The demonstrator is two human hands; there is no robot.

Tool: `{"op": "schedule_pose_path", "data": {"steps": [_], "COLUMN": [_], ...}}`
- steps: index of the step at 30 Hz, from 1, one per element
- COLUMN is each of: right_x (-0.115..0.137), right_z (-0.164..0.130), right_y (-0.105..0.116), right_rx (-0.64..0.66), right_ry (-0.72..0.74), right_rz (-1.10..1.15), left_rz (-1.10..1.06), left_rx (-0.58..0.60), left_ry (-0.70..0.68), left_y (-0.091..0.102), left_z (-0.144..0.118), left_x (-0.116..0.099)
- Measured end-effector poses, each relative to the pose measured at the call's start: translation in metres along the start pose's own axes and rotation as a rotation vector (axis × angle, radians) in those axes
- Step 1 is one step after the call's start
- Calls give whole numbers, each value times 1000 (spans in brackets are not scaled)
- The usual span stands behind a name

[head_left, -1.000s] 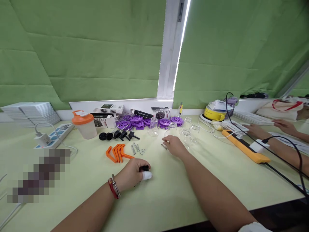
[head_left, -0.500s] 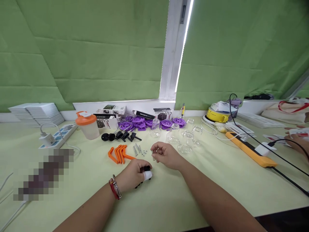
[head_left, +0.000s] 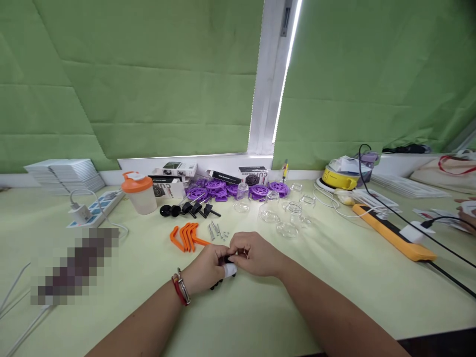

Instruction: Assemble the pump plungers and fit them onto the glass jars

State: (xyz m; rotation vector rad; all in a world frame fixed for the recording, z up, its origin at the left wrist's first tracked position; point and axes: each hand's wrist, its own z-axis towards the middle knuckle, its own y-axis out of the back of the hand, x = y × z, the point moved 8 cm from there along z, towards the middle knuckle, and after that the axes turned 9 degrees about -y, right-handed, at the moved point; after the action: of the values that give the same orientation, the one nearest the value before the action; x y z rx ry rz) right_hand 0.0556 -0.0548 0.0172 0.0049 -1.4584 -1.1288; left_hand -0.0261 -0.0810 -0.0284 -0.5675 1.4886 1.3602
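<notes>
Across the lower half of the frame runs the pale green surface (head_left: 334,297), bounded at the top by a white sill and green blinds, and at the lower right corner by its own dark front edge. Largest open stretch: lower right of the frame, bare from the right forearm out to the yellow-orange bar (head_left: 394,233) and its black cables; a second bare patch lies lower left, short of the blurred patch and the white power strip (head_left: 94,208). Middle of the frame is crowded: orange-lidded shaker cup (head_left: 140,192), purple discs (head_left: 230,189) against the boxes, clear glass jars (head_left: 286,218), black knobs (head_left: 189,209), orange brackets (head_left: 184,238), loose screws (head_left: 216,230). Change over the last second: the right hand (head_left: 256,255) was out near the jars at centre, drew back with something small pinched in its fingers, and now sits just below the screws, touching the left hand (head_left: 206,267). Left hand has barely shifted; it stays closed on a small black part (head_left: 226,260), a white-wrapped fingertip (head_left: 230,269) under it. Right fingers are closed at that same part; what they carry is too small to make out. Judgement: the fetched piece is being brought to the black part, so work has gone from fetching to fitting. Hands together, low centre, brackets and screws just above them, open room toward the near edge. Another person's hand (head_left: 466,213) shows at the far right edge, well apart.
</notes>
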Motion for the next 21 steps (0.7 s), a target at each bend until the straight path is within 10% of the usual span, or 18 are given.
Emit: {"op": "schedule_pose_path", "data": {"steps": [14,21], "right_x": [-20,-73], "right_z": [0,2], "right_y": [-9,-17], "right_rx": [-4,75], "right_ry": [-276,-622], "right_rz": [-136,274], "left_rz": [45,319], "left_rx": [-35,-47], "left_ry": [-28,-29], "left_y": [0,49], "left_z": [3,-8], "left_x": [1,-8]}}
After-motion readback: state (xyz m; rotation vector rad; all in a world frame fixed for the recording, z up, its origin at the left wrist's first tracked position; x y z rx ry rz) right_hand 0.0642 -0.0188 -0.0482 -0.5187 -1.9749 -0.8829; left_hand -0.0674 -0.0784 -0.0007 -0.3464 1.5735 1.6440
